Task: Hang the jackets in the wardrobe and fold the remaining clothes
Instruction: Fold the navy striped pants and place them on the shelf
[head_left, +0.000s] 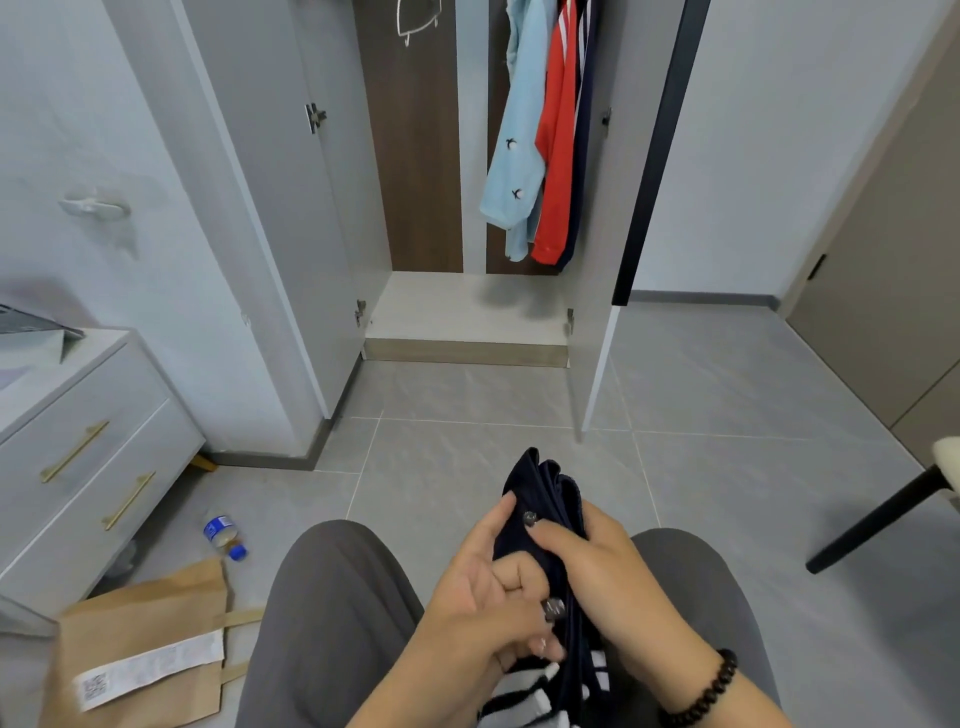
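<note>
Right now your left hand (483, 597) and right hand (608, 577) both grip a bunched navy garment (545, 488) above your lap, fingers (550, 535) curled tight into the cloth; white stripes show at its lower end. Beyond your fingers, the wardrobe (467, 312) stands open, with a light blue jacket (519, 156), a red jacket (558, 166) and a dark navy one (581, 156) hanging side by side. To the left of your fingers, a plastic bottle (224, 535) and a brown paper bag (150, 644) lie on the floor (727, 415) beside a drawer unit (88, 457).
</note>
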